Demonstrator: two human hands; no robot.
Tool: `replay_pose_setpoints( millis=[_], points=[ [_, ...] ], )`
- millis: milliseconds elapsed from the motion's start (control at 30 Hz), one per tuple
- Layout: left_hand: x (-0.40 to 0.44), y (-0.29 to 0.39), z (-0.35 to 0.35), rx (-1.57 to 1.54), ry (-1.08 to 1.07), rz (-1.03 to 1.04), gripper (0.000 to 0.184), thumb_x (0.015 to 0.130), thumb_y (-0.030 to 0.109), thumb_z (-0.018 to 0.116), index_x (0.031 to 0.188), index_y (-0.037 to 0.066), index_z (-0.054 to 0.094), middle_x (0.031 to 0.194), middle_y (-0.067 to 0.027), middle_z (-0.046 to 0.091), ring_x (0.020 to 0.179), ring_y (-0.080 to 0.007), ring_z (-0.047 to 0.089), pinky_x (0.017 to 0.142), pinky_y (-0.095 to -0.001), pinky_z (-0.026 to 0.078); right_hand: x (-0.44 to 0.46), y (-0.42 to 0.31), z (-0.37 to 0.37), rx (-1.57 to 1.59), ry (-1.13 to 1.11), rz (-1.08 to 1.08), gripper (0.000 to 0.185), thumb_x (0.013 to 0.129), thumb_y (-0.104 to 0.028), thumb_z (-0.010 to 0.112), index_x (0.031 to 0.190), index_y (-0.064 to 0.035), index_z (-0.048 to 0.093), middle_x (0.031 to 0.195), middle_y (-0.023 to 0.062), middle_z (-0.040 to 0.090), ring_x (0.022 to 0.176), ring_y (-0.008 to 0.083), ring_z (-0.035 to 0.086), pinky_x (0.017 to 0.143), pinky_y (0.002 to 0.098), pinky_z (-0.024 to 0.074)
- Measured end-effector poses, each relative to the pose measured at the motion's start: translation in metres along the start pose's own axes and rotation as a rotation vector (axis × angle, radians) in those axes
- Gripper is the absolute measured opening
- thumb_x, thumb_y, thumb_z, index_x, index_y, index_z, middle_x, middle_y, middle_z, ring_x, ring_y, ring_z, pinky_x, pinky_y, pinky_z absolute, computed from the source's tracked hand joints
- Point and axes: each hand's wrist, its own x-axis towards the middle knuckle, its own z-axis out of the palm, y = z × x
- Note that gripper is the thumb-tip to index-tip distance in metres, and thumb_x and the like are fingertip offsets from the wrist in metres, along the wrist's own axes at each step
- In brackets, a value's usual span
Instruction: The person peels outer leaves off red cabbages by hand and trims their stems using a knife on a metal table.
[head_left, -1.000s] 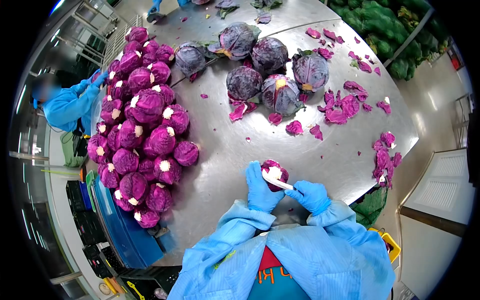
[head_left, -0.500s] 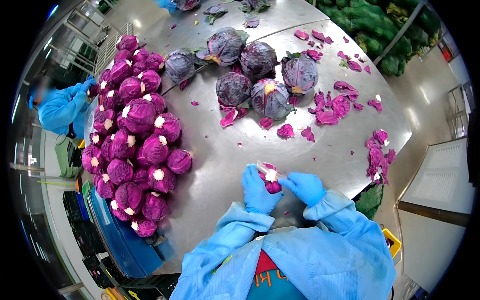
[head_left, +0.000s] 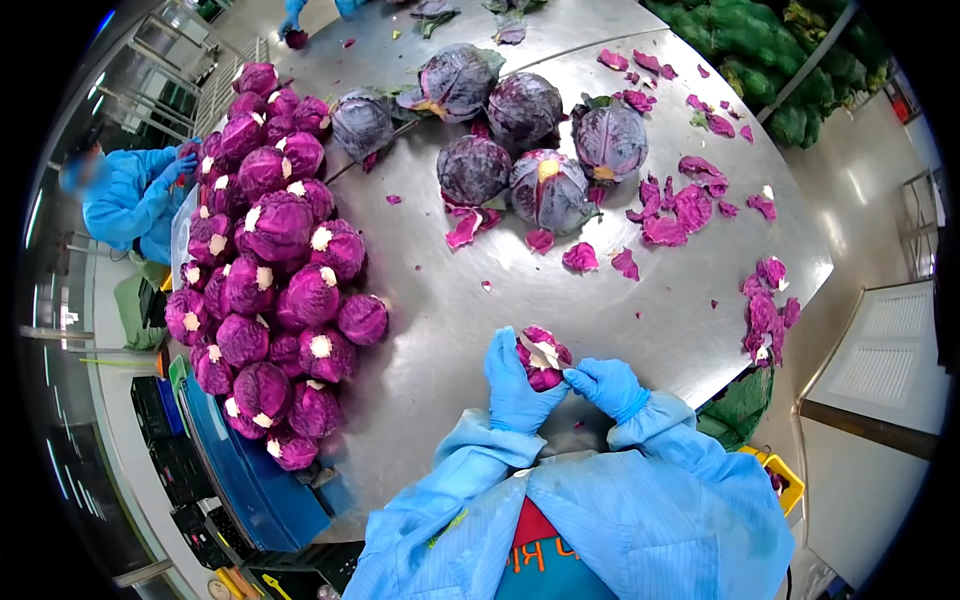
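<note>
The metal surface (head_left: pixel 600 310) carries a pile of purple cabbages (head_left: pixel 285 228). Right of the pile sit six dark-leaved cabbages (head_left: pixel 552 192). Also right of it, nearer the person, the left hand (head_left: pixel 517 388) curls its fingers around a single purple cabbage (head_left: pixel 545 379); the right hand's (head_left: pixel 612 388) fingers pinch a knife (head_left: pixel 537 351), blade against its pale end.

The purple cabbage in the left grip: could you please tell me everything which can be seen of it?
The purple cabbage is a small-looking, roundish head of vivid reddish-purple leaves, with a whitish, cut-looking patch facing the camera. The blue-gloved left grip supports it along its left and near side, close before the person, over the metal table; whether it touches the table is unclear. The knife from the right grip crosses the whitish patch, partly hiding it.
</note>
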Motion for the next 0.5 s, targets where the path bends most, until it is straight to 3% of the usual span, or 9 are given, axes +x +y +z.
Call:
replay_pose_setpoints(
  millis=[100, 267, 400, 500],
  points=[
    [0.000, 0.002, -0.001, -0.019, -0.028, -0.001, 0.112, 0.056, 0.046, 0.086, 0.137, -0.007, 0.029, 0.133, -0.0265, 0.039, 0.127, -0.0426, 0.035, 0.105, -0.0509, 0.030, 0.011, 0.001, -0.009, 0.102, -0.104, -0.003, 0.045, 0.093, -0.051, 0.050, 0.078, -0.0114, 0.065, 0.066, 0.0081, 0.064, 0.061, 0.0265, 0.064, 0.058, 0.0382, 0.0498],
    [0.005, 0.012, -0.009, 0.016, -0.059, -0.029, 0.113, 0.052, 0.037, 0.090, 0.138, -0.005, 0.030, 0.134, -0.0249, 0.039, 0.125, -0.0408, 0.039, 0.105, -0.0474, 0.033, 0.031, 0.015, -0.020, 0.166, -0.315, -0.017, 0.049, 0.095, -0.051, 0.047, 0.076, -0.0102, 0.066, 0.062, 0.0075, 0.064, 0.057, 0.0214, 0.063, 0.057, 0.0337, 0.0503],
    [0.006, 0.016, -0.005, -0.020, -0.041, -0.099, 0.112, 0.050, 0.036, 0.090, 0.136, -0.004, 0.032, 0.133, -0.0243, 0.040, 0.124, -0.0404, 0.039, 0.105, -0.0470, 0.033, 0.036, 0.007, -0.015, 0.098, -0.283, 0.116, 0.058, 0.094, -0.058, 0.041, 0.075, -0.0088, 0.066, 0.063, 0.0083, 0.064, 0.058, 0.0219, 0.063, 0.061, 0.0338, 0.0505],
    [0.012, 0.014, -0.004, -0.073, -0.144, -0.164, 0.112, 0.053, 0.040, 0.087, 0.137, -0.006, 0.030, 0.135, -0.0288, 0.037, 0.127, -0.0427, 0.034, 0.107, -0.0496, 0.028, 0.035, -0.014, -0.017, 0.114, -0.300, 0.277, 0.064, 0.093, -0.062, 0.038, 0.074, -0.0081, 0.066, 0.063, 0.0090, 0.064, 0.061, 0.0234, 0.064, 0.063, 0.0351, 0.0503]
  ],
)
